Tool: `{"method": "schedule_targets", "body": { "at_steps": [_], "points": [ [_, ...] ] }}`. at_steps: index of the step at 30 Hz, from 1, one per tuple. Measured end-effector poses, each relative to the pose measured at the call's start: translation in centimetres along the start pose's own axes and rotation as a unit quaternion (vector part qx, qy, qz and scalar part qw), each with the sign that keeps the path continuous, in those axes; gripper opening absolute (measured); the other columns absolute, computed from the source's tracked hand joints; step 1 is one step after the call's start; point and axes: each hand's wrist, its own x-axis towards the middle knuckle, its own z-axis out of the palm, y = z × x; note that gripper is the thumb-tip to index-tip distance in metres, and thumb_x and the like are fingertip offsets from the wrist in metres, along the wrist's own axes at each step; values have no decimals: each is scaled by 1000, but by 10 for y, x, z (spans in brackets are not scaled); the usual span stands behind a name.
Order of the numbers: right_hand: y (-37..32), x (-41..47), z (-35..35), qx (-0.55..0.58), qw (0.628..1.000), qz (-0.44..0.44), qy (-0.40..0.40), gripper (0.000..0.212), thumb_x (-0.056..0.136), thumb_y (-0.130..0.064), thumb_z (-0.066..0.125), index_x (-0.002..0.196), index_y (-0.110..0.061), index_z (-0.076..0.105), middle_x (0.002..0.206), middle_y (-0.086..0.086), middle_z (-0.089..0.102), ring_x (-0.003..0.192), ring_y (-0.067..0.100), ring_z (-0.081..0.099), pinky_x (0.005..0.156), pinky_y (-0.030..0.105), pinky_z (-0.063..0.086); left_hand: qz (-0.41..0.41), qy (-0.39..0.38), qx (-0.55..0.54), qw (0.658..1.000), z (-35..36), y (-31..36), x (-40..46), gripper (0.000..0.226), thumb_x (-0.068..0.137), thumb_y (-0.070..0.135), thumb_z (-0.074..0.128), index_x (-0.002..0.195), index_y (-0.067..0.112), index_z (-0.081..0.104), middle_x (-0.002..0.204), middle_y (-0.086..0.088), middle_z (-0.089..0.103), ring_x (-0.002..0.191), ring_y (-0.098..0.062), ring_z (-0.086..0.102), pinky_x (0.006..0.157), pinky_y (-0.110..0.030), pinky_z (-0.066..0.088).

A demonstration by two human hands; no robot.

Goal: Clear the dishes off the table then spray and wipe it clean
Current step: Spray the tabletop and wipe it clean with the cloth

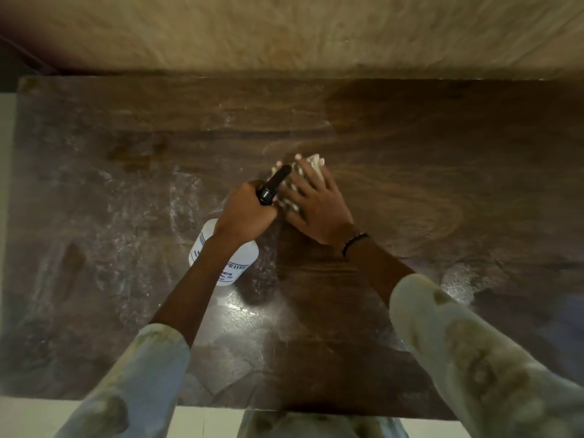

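Note:
A dark wooden table point(410, 147) fills the view, with pale wet streaks and droplets across its left half. My left hand point(245, 213) is closed around the neck of a white spray bottle point(235, 257) with a black nozzle point(274, 184), held just above the table's middle. Beside it, my right hand point(316, 207) lies flat with fingers spread, pressing a crumpled whitish cloth point(311, 167) onto the tabletop. Most of the cloth is hidden under that hand. No dishes are in view.
A beige wall point(284, 30) runs along the table's far edge. Light floor point(38, 418) shows below the near edge, and a pale strip point(6, 184) borders the left side. A bright light reflection sits on the wet wood near the bottle.

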Motion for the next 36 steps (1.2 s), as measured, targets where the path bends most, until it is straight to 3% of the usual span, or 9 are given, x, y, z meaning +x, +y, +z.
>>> {"method": "schedule_targets", "body": {
  "at_steps": [2,5,9,14,18,22,25,30,36],
  "points": [
    [0,-30,2,-22,998,-54,-18,59,93,-45,40,149,-27,37,158,6,31,148,35,18,118,58,16,2,-5,-1,1000,-4,1,4,12,81,8,60,91,5,66,77,-15,66,70,-31,61,61,-33,46],
    [30,-65,-5,-17,998,-62,-9,60,93,-46,42,151,-32,32,160,3,28,149,32,17,119,55,18,-4,-6,-1,1000,-8,1,8,13,81,9,59,91,7,66,85,-16,69,77,-31,65,72,-41,52],
    [72,-47,-15,-12,999,38,-15,62,94,-46,39,153,-34,26,162,1,22,150,31,11,119,55,17,-2,-8,7,1000,-10,1,18,12,80,10,59,90,11,66,84,-13,69,78,-28,65,75,-43,53],
    [48,31,-14,12,990,139,10,60,92,-45,37,151,-33,33,161,2,25,150,33,14,118,57,15,3,0,-8,1000,-13,6,27,14,79,5,60,91,6,68,86,-18,69,81,-32,64,75,-42,52],
    [15,32,-6,-5,999,41,5,57,92,-46,36,145,-26,44,157,7,35,147,37,22,118,58,17,3,-5,-4,1000,-17,11,33,16,78,3,58,91,6,68,85,-19,69,80,-33,64,75,-45,52],
    [36,-21,-1,-27,997,-65,-22,63,92,-48,39,152,-32,28,161,4,25,150,33,14,119,56,16,5,-22,-3,1000,-20,19,45,16,79,4,58,90,10,67,84,-16,68,77,-31,64,66,-37,49],
    [76,-36,-9,-29,999,-18,-6,65,91,-49,40,152,-35,24,160,3,26,150,32,15,118,56,20,19,-44,9,999,-16,27,57,14,80,8,59,92,10,66,80,-11,67,71,-24,63,61,-29,46],
    [104,-14,-21,-14,998,65,8,65,94,-47,41,154,-34,21,163,1,17,151,30,9,120,54,13,22,-59,20,998,-11,43,80,8,82,13,60,87,7,60,64,-4,54,58,-18,53,51,-26,36],
    [108,-10,-19,-9,998,69,3,66,94,-48,41,155,-33,21,164,1,15,151,31,8,121,54,11,28,-43,41,998,-17,55,100,24,80,13,60,102,2,60,86,-13,60,79,-27,60,65,-35,47]
  ]
}}
